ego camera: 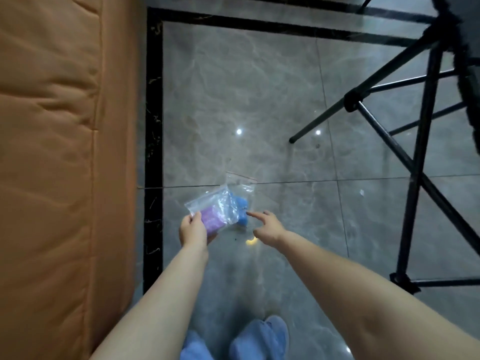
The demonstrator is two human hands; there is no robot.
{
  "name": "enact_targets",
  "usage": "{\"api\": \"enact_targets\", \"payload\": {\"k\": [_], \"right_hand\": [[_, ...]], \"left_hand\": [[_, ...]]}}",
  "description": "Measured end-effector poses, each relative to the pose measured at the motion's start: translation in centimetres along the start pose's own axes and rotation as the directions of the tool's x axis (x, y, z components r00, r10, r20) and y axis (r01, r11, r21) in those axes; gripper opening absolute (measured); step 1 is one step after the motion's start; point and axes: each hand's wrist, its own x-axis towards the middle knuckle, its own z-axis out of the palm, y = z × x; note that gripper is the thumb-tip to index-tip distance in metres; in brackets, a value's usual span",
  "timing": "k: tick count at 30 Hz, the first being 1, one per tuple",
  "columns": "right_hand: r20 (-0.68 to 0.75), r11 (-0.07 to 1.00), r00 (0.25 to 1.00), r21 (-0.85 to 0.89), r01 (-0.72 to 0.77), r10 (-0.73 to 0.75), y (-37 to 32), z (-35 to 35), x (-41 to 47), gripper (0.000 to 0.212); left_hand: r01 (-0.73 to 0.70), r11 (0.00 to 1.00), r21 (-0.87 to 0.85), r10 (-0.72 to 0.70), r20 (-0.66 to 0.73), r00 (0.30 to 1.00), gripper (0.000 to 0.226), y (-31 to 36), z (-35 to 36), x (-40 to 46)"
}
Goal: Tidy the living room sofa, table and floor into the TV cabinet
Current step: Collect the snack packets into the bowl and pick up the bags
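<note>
My left hand [193, 231] grips a clear zip bag with purple contents [213, 213] above the grey floor. A second clear zip bag with blue contents [241, 203] lies on the tiles just to its right, partly under the first bag. My right hand [267, 226] reaches down toward it with the index finger stretched out, its tip at the blue lump; I cannot tell whether it touches. The fingers of that hand hold nothing.
The orange sofa [57, 152] fills the left side, edged by a black floor border [154, 126]. A black tripod stand [415, 141] spreads its legs at the right. My blue slippers [259, 339] stand at the bottom on the grey marble tiles [233, 87].
</note>
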Motion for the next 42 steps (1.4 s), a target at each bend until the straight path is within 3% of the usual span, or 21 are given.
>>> {"api": "enact_targets", "payload": {"k": [3, 7, 9, 13, 17, 19, 23, 29, 32, 38, 42], "right_hand": [[0.065, 0.988, 0.998, 0.150, -0.022, 0.013, -1.5, 1.4, 3.2, 0.068], [0.122, 0.994, 0.988, 0.052, -0.099, 0.092, -2.8, 3.5, 6.1, 0.069], [0.065, 0.993, 0.993, 0.052, -0.103, 0.100, -3.1, 4.6, 6.3, 0.067], [-0.098, 0.997, 0.995, 0.083, -0.006, 0.014, -1.4, 6.5, 6.3, 0.059], [-0.264, 0.903, 0.965, 0.417, 0.100, 0.015, -0.1, 6.0, 6.0, 0.028], [-0.326, 0.831, 0.943, 0.541, 0.132, 0.062, 0.0, 5.1, 5.4, 0.014], [-0.301, 0.694, 0.939, 0.712, 0.103, 0.169, -0.5, 3.0, 1.4, 0.011], [-0.394, 0.790, 0.908, 0.597, 0.136, 0.141, -2.2, 0.3, -10.6, 0.050], [-0.419, 0.752, 0.896, 0.636, 0.173, 0.148, -4.5, -1.2, -18.5, 0.080], [-0.358, 0.700, 0.903, 0.708, 0.095, 0.239, -8.9, -5.7, -32.1, 0.090], [-0.384, 0.713, 0.906, 0.685, 0.152, 0.177, -11.0, -9.2, -38.9, 0.099]], "left_hand": [[0.003, 0.991, -0.135, -0.013, -0.067, 0.998, 0.019, 0.5, 0.1, 1.8], [0.009, 0.985, -0.173, -0.022, -0.076, 0.997, 0.015, 0.7, -0.7, 3.2], [0.004, 0.986, -0.164, -0.016, -0.075, 0.997, 0.008, 0.8, -1.1, 3.7], [-0.037, 0.991, -0.128, 0.022, -0.116, 0.993, 0.019, 0.6, -1.7, 4.8], [-0.088, 0.989, -0.121, 0.061, -0.210, 0.976, 0.010, 0.9, -1.6, 5.5], [-0.093, 0.990, -0.108, 0.072, -0.181, 0.981, 0.011, 1.7, -1.0, 5.7], [-0.105, 0.994, -0.017, 0.103, -0.102, 0.989, 0.019, 3.4, 0.0, 3.5], [-0.123, 0.989, 0.086, 0.128, -0.045, 0.991, 0.010, 4.9, -2.0, -6.6], [-0.169, 0.974, 0.151, 0.176, -0.032, 0.984, 0.017, 5.9, -3.4, -12.7], [-0.133, 0.964, 0.229, 0.136, 0.002, 0.991, 0.012, 9.3, -5.4, -24.8], [-0.063, 0.969, 0.238, 0.053, 0.050, 0.997, 0.019, 10.8, -5.8, -32.0]]}}
